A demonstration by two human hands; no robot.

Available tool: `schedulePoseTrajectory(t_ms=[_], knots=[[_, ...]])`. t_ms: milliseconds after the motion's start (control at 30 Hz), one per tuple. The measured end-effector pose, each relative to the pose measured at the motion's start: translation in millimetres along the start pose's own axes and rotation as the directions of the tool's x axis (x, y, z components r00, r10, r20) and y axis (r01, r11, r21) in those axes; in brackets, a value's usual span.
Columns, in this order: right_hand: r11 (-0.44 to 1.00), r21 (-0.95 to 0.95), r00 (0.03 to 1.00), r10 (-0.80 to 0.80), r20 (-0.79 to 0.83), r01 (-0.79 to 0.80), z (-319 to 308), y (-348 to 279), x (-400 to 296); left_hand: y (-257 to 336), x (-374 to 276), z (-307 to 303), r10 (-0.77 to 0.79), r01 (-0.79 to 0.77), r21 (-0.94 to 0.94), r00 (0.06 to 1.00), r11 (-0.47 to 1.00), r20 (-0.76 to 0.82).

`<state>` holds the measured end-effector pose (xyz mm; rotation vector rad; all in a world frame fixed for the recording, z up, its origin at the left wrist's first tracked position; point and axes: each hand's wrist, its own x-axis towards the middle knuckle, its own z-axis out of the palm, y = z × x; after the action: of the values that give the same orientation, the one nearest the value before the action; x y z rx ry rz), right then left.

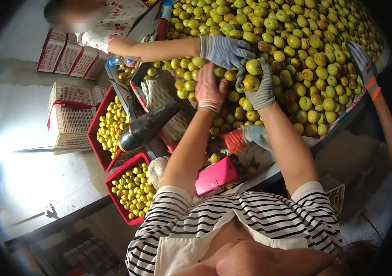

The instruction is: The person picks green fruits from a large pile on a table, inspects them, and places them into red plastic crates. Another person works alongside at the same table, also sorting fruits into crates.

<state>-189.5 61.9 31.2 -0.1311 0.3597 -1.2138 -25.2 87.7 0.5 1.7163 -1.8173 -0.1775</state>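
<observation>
My right hand [263,86], in a grey knit glove, holds two yellow-green jujubes [252,67] in its upturned palm and fingers. My left hand [211,87] wears a pinkish glove with a white cuff. It lies over loose jujubes [185,85] with the thumb spread from the fingers, and no fruit shows in its grasp. A co-worker's blue-grey gloved hand [224,51] reaches in from the left, just above my hands, its fingertips close to my right hand. Around and beyond all three hands spreads a large heap of jujubes [306,51], some blushed brown.
A black hair dryer [149,126] lies left of my left forearm. Near me are a pink phone case [216,176] and a red cloth [233,140]. Red-lined baskets [108,198] of jujubes stand at left, below stacked white crates [73,115]. Another person's gloved hand [363,65] rests at right.
</observation>
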Motion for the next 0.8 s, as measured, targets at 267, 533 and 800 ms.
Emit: schedulePoseTrajectory(t_ms=[267, 533, 800], knots=[[0.993, 0.051, 0.982, 0.097, 0.163, -0.107, -5.6, -4.7, 3.5, -45.5, -55.9, -19.5, -0.167, 0.111, 0.347, 0.977, 0.931, 0.135], [0.978, 0.122, 0.979, 0.155, 0.134, -0.172, 3.9, -9.7, -3.2, 44.4, -55.6, -76.0, 0.051, -0.098, 0.116, 0.935, 0.988, 0.352], [0.984, 0.151, 0.993, 0.082, 0.081, -0.093, 6.6, -20.1, -4.7, 15.1, -47.2, -44.3, 0.324, -0.38, 0.036, 0.83, 0.924, 0.453]])
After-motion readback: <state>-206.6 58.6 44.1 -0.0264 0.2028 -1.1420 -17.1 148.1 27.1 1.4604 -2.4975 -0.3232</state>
